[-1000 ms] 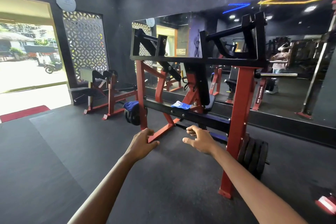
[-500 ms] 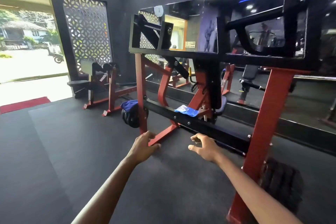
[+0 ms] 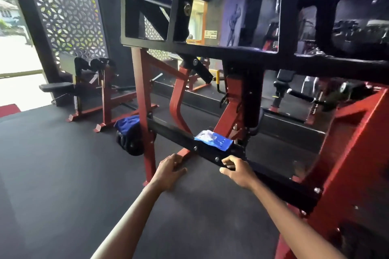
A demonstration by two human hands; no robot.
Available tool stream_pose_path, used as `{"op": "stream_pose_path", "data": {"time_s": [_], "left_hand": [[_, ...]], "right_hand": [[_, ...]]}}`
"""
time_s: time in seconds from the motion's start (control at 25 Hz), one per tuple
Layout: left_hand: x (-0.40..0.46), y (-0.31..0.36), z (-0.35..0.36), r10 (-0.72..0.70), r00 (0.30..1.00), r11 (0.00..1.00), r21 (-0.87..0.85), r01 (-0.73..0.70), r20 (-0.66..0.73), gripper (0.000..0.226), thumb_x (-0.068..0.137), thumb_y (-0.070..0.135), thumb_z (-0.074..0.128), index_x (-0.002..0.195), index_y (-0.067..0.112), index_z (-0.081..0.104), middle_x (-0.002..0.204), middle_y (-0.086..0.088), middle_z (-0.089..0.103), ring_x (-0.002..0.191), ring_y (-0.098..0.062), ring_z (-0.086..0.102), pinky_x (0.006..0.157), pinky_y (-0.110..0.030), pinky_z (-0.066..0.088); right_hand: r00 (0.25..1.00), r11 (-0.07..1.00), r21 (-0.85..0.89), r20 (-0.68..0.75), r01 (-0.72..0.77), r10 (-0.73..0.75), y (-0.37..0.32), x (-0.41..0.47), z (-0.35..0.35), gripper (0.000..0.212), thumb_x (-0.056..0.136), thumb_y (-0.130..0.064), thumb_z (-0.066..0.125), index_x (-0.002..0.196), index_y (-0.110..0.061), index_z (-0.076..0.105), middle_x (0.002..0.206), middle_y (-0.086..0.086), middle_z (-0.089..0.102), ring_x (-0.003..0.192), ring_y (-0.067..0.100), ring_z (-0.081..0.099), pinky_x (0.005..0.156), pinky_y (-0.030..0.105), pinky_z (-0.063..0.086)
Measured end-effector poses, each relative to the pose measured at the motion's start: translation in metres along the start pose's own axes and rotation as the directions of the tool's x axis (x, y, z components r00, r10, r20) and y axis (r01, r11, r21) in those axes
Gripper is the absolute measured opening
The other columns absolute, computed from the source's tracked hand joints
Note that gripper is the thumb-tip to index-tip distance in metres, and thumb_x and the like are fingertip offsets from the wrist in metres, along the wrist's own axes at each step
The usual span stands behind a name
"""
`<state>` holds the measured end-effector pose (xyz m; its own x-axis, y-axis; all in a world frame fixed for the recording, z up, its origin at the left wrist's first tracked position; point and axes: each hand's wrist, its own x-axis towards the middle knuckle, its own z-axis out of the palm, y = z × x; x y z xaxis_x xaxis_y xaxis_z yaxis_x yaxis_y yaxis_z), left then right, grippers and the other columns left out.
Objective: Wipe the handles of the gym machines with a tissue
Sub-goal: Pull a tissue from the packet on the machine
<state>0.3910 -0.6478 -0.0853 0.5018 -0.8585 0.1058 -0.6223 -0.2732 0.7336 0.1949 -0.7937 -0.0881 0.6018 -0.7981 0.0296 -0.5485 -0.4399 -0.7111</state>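
Observation:
A blue tissue pack (image 3: 213, 141) with white tissue showing lies on the black crossbar (image 3: 174, 132) of a red and black gym machine (image 3: 145, 94). My right hand (image 3: 236, 171) is just below the pack, at the crossbar's front edge, fingers loosely curled and empty. My left hand (image 3: 169, 171) hovers lower to the left, fingers relaxed, holding nothing. The machine's black handles (image 3: 151, 3) sit high up at the top left of the frame.
A blue cloth (image 3: 127, 125) drapes over black weight plates (image 3: 130, 143) by the left red post. A smaller red machine (image 3: 101, 94) stands at the back left near the doorway. A wall mirror (image 3: 221, 23) runs behind. Dark rubber floor (image 3: 63, 174) spreads left.
The view has come closer to the machine; the tissue pack and crossbar now loom larger. Both hands have reached forward, the right one arriving at the crossbar below the pack.

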Motion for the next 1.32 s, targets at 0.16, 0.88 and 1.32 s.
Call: {"op": "stream_pose_path", "data": {"time_s": [0.16, 0.88, 1.32], "left_hand": [[0.087, -0.005, 0.024, 0.063, 0.995, 0.998, 0.001, -0.064, 0.074, 0.038, 0.081, 0.014, 0.069, 0.116, 0.008, 0.058, 0.11, 0.002, 0.059, 0.104, -0.015, 0.055, 0.089, -0.026, 0.042], [0.404, -0.079, 0.137, 0.063, 0.958, 0.997, 0.014, -0.07, 0.28, 0.045, 0.08, 0.014, 0.066, 0.123, 0.006, 0.055, 0.121, -0.01, 0.058, 0.114, -0.024, 0.054, 0.091, -0.021, 0.036], [0.453, -0.095, 0.184, 0.072, 0.852, 0.987, 0.087, -0.136, 0.518, 0.058, 0.082, 0.026, 0.063, 0.136, 0.014, 0.045, 0.138, -0.007, 0.042, 0.128, -0.021, 0.042, 0.104, -0.025, 0.033]], "right_hand": [[0.998, 0.998, 0.006, 0.006, -0.07, 0.07, 0.024, 0.088, 0.004, 0.028, 0.081, -0.015, 0.069, 0.107, -0.007, 0.063, 0.103, 0.005, 0.067, 0.098, 0.018, 0.063, 0.087, 0.026, 0.046], [0.963, 0.943, -0.266, 0.124, -0.198, 0.238, 0.117, 0.381, 0.05, 0.016, 0.08, -0.011, 0.056, 0.092, -0.006, 0.065, 0.088, 0.004, 0.061, 0.08, 0.015, 0.053, 0.076, 0.029, 0.045], [0.929, 0.895, -0.361, 0.158, -0.263, 0.336, 0.133, 0.417, 0.073, 0.01, 0.082, -0.014, 0.052, 0.072, -0.017, 0.054, 0.095, 0.007, 0.052, 0.086, 0.017, 0.051, 0.067, 0.026, 0.032]]}}
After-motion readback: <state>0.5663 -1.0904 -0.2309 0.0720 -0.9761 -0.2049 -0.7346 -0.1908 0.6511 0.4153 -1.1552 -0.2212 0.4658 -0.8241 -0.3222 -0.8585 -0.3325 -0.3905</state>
